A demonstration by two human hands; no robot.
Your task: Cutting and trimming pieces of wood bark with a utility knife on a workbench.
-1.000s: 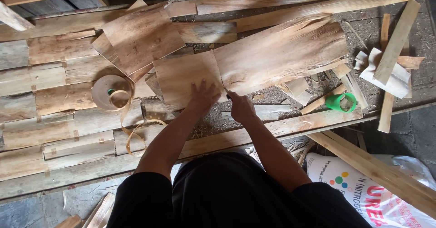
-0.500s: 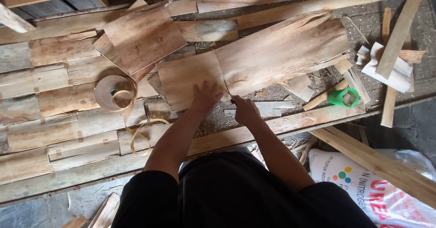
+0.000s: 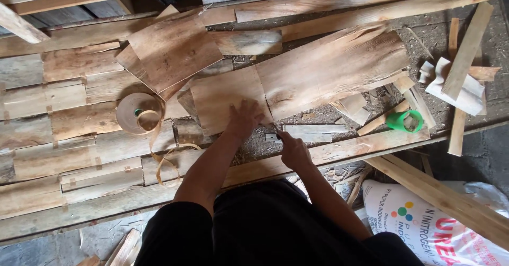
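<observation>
While the left hand (image 3: pixel 245 118) lies flat with fingers spread on the smaller veneer sheet (image 3: pixel 225 102), that sheet is pinned near the middle of the workbench, its right edge butted against the larger veneer sheet (image 3: pixel 331 67). The right hand (image 3: pixel 293 150) is closed loosely around what appears to be a thin blade or strip near the seam's lower end; exactly what is gripped cannot be told. For the seam to be worked well, downward pressure from the flat palm should be kept even, so that the thin sheets are not slid apart or buckled, and the spread fingers should be kept clear of the tool's line. Along the bench's near edge a long wooden batten (image 3: pixel 328 152) is laid just beside the right wrist, limiting room there. To the left, a brown paper tape roll (image 3: pixel 137 112) with a loose curling tail is lying near the forearm. A green tape roll (image 3: pixel 404 120) sits well to the right among offcuts. Open room is mostly found above the sheets.
</observation>
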